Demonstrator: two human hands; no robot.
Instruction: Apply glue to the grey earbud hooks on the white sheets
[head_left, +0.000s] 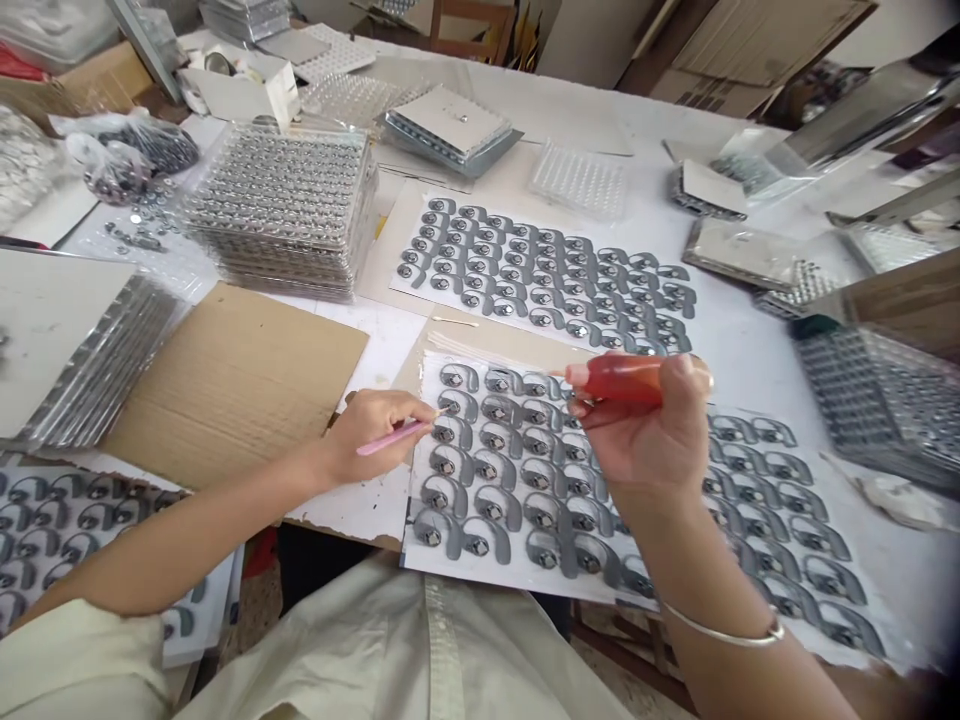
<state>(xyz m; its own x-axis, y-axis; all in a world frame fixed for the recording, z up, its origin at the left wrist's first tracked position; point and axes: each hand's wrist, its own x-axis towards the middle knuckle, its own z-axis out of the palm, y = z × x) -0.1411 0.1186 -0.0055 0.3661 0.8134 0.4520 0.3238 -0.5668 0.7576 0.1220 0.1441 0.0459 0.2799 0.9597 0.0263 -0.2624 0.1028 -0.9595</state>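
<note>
My left hand [367, 432] pinches a thin pink stick-like tool [388, 439], its fine tip at the left column of a white sheet [417, 545]. Rows of grey curved pieces [493, 467], each with a small shiny metal part, cover this sheet. Over the sheet's middle, my right hand [651, 440] is wrapped round a red squeeze bottle [622, 379]. The bottle lies nearly level, its narrow nozzle pointing left, and appears raised above the pieces. My right hand and forearm hide part of the rows.
Behind lies a second sheet of grey pieces [517, 262], with a cotton swab [454, 322] near it. Stacked clear trays [281, 215] stand at back left, beside brown cardboard [240, 385]. More trays [885, 400] are piled at the right. Another sheet [199, 640] sits lower left.
</note>
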